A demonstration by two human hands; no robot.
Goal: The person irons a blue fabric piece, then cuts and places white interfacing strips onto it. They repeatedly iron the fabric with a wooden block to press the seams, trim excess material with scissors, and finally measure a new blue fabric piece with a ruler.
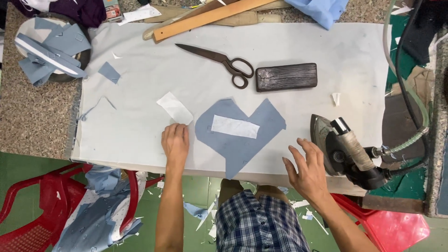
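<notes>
Head view looks straight down on my white pressing cloth (140,130), which covers most of the speckled worktop. Below its near edge stand two red plastic chairs, the left one (28,205) heaped with blue fabric. On the cloth's right side the steam iron (347,151) sits with its wrapped handle pointing toward me and its hose curling off to the right. In the middle lies the blue fabric piece (242,140), cut roughly like a heart with a pointed tail, and a white rectangular strip (234,126) lies on top of it, slightly slanted. Farther back rest the long wooden ruler (210,16), the dark block (286,77) and, just left of it, the scissors (224,60) (blades closed). A loose white scrap (174,108) lies just left of the blue piece. My left hand (175,142) lies flat on the cloth, fingers together, fingertips touching that scrap's near end and holding nothing. My right hand (305,170) hovers with its fingers spread, empty, between the blue piece and the iron, close to the iron.
</notes>
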